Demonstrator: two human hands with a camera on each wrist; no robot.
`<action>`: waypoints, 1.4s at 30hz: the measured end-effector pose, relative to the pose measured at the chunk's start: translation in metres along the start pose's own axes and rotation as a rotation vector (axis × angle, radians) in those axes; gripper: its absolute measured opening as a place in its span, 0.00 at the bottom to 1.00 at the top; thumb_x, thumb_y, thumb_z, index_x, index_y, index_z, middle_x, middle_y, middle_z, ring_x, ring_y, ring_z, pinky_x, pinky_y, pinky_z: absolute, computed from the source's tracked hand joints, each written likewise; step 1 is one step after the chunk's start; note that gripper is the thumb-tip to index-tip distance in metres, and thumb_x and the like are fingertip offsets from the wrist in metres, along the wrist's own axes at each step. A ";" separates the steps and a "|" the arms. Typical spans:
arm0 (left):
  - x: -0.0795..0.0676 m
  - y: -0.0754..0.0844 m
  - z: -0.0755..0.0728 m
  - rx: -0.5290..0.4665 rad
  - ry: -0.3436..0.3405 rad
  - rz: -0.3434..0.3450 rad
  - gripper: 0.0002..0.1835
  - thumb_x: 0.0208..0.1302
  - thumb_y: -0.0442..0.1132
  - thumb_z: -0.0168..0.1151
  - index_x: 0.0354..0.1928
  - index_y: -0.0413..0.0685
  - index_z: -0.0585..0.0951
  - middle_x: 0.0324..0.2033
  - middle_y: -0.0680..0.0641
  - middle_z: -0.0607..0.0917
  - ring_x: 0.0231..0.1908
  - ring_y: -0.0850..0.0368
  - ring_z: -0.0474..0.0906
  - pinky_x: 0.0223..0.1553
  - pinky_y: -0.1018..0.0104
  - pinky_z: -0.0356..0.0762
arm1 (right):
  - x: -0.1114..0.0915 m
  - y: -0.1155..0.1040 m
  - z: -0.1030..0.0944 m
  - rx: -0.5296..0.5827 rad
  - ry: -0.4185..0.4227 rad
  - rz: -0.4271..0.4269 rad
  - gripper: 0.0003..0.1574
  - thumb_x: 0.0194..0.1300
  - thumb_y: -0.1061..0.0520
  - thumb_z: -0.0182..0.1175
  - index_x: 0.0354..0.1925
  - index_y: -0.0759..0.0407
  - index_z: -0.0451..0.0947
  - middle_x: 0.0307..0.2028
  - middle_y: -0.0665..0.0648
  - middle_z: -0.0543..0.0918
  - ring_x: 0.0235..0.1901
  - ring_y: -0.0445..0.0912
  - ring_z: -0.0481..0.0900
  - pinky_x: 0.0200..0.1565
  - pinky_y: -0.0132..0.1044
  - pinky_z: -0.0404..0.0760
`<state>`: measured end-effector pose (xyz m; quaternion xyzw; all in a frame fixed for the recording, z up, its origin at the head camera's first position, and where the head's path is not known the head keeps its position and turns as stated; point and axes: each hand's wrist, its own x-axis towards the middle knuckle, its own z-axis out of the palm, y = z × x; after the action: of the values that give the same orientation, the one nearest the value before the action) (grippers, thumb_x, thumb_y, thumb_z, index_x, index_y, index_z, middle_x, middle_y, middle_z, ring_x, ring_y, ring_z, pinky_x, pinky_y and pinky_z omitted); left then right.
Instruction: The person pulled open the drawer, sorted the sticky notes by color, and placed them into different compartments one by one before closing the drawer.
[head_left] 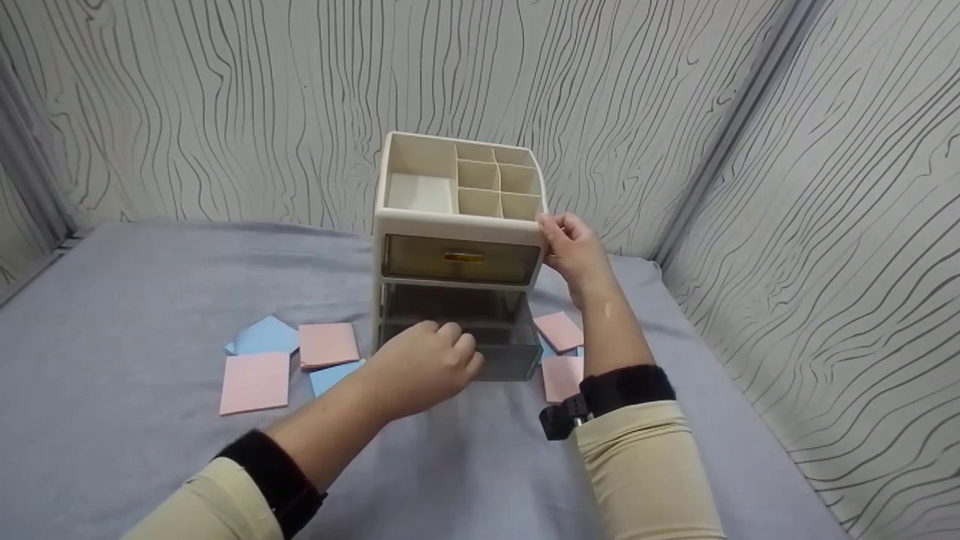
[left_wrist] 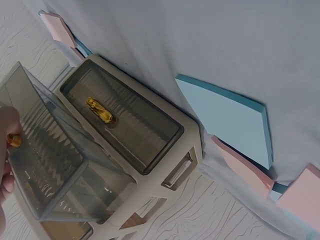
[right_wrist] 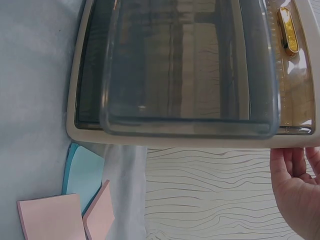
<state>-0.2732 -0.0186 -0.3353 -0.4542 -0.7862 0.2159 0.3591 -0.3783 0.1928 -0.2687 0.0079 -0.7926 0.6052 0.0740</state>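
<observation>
A cream desktop drawer organizer (head_left: 459, 214) stands upright with its middle drawer (head_left: 511, 361) pulled out toward me. That drawer is smoky and see-through, and nothing shows inside it. My left hand (head_left: 429, 365) is at the drawer's front, and in the left wrist view its fingers pinch the gold handle (left_wrist: 15, 141). At the organizer's upper right edge, my right hand (head_left: 574, 251) holds the frame, thumb near the front corner. The top amber drawer (head_left: 420, 259) is closed, as is the bottom drawer (left_wrist: 132, 115) in the left wrist view.
Pink sticky note pads (head_left: 255, 382) and blue pads (head_left: 264, 335) lie left of the organizer. More pink pads (head_left: 561, 375) lie to its right, beside my right forearm. A grey cloth (head_left: 150, 300) covers the surface, with patterned wall panels (head_left: 247, 112) behind.
</observation>
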 end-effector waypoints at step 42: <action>-0.018 -0.014 -0.016 -0.409 0.100 -0.077 0.06 0.58 0.47 0.59 0.28 0.54 0.78 0.21 0.56 0.75 0.22 0.61 0.69 0.23 0.68 0.70 | -0.001 -0.001 -0.001 0.002 -0.016 0.006 0.15 0.68 0.47 0.50 0.39 0.58 0.67 0.47 0.60 0.70 0.50 0.51 0.72 0.53 0.44 0.72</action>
<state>-0.2632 -0.0413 -0.3224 -0.4974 -0.8117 0.0152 0.3058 -0.3771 0.1932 -0.2673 0.0105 -0.7927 0.6060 0.0657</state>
